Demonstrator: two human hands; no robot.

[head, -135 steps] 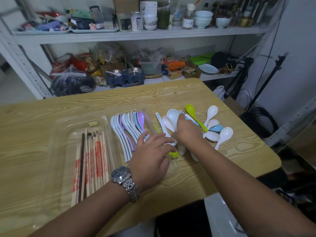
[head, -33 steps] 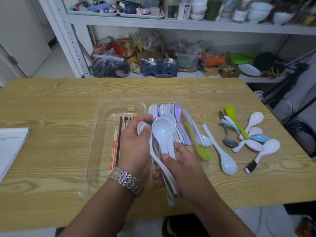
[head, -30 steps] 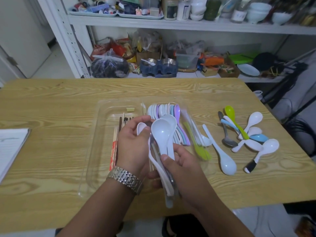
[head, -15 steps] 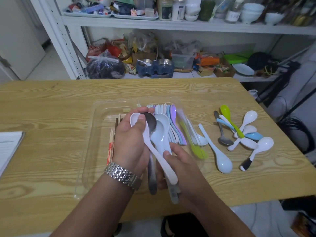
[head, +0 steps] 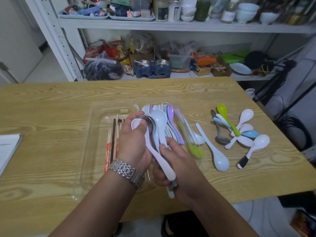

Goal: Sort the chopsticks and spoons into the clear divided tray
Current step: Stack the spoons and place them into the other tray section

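Both hands hold a bundle of spoons (head: 158,127) above the clear divided tray (head: 95,134). My left hand (head: 132,144) grips the bowl end, thumb on a white spoon, with a metal spoon among the white ones. My right hand (head: 172,161) grips the handles lower down. Chopsticks (head: 112,141) lie in the tray's left compartment, partly hidden by my left hand. White, blue and purple spoons (head: 171,117) lie in the right compartment. A loose white spoon (head: 217,156) and a pile of loose spoons (head: 239,130) lie on the table to the right.
The wooden table (head: 42,117) has a white paper pad (head: 8,147) at its left edge. A green utensil (head: 193,147) lies along the tray's right side. Cluttered white shelving (head: 153,26) stands behind the table. The table's right edge drops to cables on the floor.
I picked spoons from the pile and gathered them into one bundle. Over the last second my left thumb slid onto the white spoon's bowl and the bundle tightened.
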